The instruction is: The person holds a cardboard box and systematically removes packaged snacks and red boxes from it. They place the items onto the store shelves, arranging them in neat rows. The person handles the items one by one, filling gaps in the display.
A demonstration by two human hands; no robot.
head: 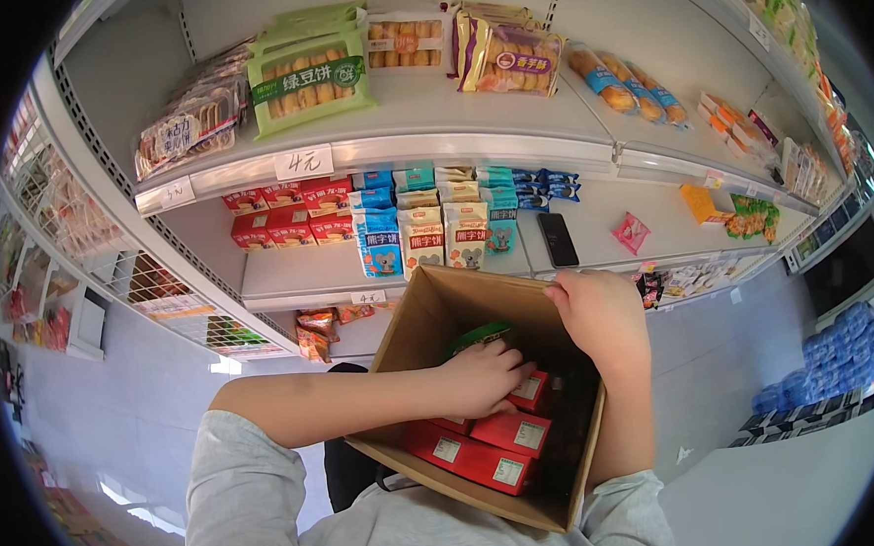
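An open cardboard box (581,443) tilts against my body below the shelf front. My right hand (595,313) grips its far right rim, thumb on the edge. Inside the box, my left hand (479,378) has its fingers and thumb around a small red carton (530,392). Several more red cartons (511,434) with white printed panels lie in the near part of the box. Beyond my left fingers shows a green round-edged package (481,335), partly hidden by the hand. The dark right side of the box interior is hard to make out.
On the lower shelf stand red cartons (291,227), bear-biscuit bags (422,237), a black phone (558,239) and a pink packet (630,232). The upper shelf (421,118) holds packaged pastries (312,79). A wire rack (157,280) is at left; blue bottle packs (841,352) are at right.
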